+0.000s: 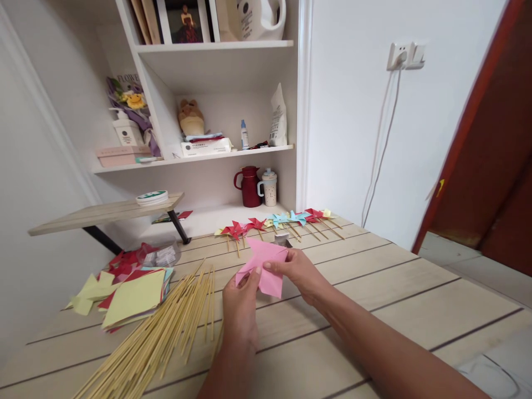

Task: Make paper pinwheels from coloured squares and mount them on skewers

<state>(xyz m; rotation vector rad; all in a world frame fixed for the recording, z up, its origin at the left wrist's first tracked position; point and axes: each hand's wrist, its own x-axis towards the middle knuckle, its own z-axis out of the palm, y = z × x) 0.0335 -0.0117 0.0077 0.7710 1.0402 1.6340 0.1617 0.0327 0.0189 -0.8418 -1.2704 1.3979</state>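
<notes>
Pink paper pinched in both hands above the desk

Your left hand (240, 302) and right hand (296, 271) grip the pink paper (264, 266); pull unevenly and you risk tearing it or skewing its folds.

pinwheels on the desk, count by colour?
Finished pinwheels in the row, as far as the view shows:
Red: 4
Blue: 2
Yellow: 1
Total: 7
One more, pink paper, is unfinished, held by both hands, left and right.

Folded pink paper sheet (264, 266); pale yellow square sheet (133, 296) topping a red, yellow and perhaps teal stack; light tan bamboo skewers (166, 332); red, blue and yellow paper pinwheels (276, 220); dark red jug (250, 187); pale wood-grain table (394, 288).
</notes>
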